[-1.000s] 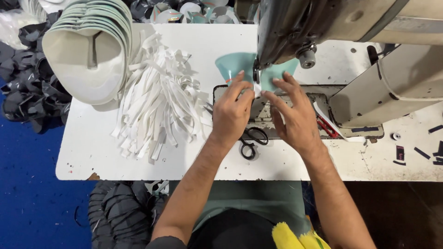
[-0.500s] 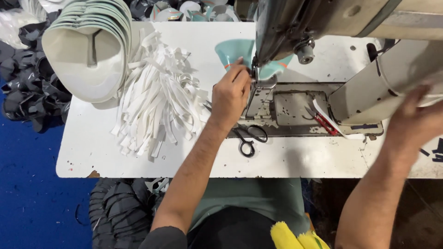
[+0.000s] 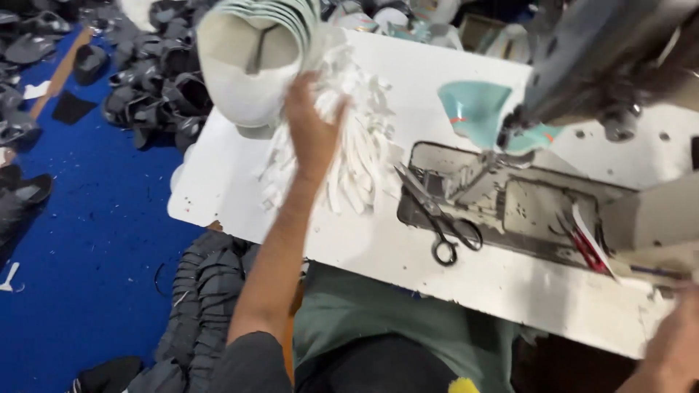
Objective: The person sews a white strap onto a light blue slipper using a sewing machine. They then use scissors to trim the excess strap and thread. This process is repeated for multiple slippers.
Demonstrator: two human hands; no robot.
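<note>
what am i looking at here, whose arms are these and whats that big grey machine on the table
The one picture comes from a camera on a person's head, looking down at their own arms. The grey machine is a sewing machine on a white table, with a teal piece under its needle. Black scissors lie beside it. The left hand reaches onto a heap of white strips, next to a stack of white moulded cups. The right hand sits at the table's near edge; what it holds is unclear.
</note>
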